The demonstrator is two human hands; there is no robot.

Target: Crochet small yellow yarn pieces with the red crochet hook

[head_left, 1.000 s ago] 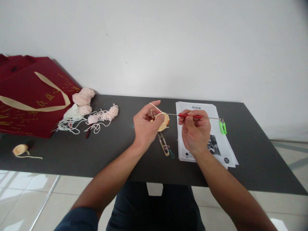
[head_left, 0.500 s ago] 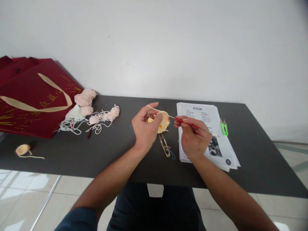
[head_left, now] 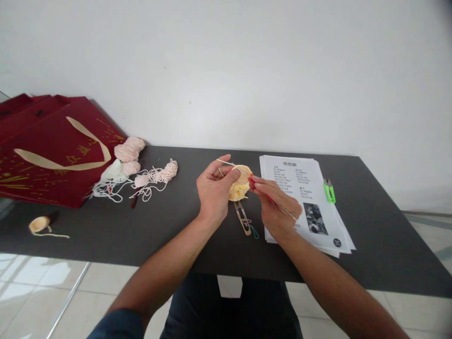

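My left hand (head_left: 216, 188) pinches a small cream crochet piece (head_left: 243, 174) between thumb and fingers, with a strand of yarn running over the raised index finger. A crochet hook with a red grip (head_left: 264, 194) is held in my right hand (head_left: 278, 207), its tip at the edge of the crochet piece. Yellow yarn (head_left: 239, 189) shows just below the piece; whether it is a ball on the table or part of the work, I cannot tell. Metal thread snips (head_left: 243, 219) with a teal cord lie under the hands.
Printed sheets (head_left: 310, 188) lie at the right, with green snips (head_left: 329, 191) at their edge. Leftward are pink yarn (head_left: 129, 149), a loose pink tangle (head_left: 165, 172) and a red gift bag (head_left: 52, 150). A small cream crochet cup (head_left: 38, 225) sits near the front edge.
My right hand has moved left with the hook, bringing it close against the crochet piece and tilting it more steeply. My left hand keeps its pinch. The whole view has shifted slightly.
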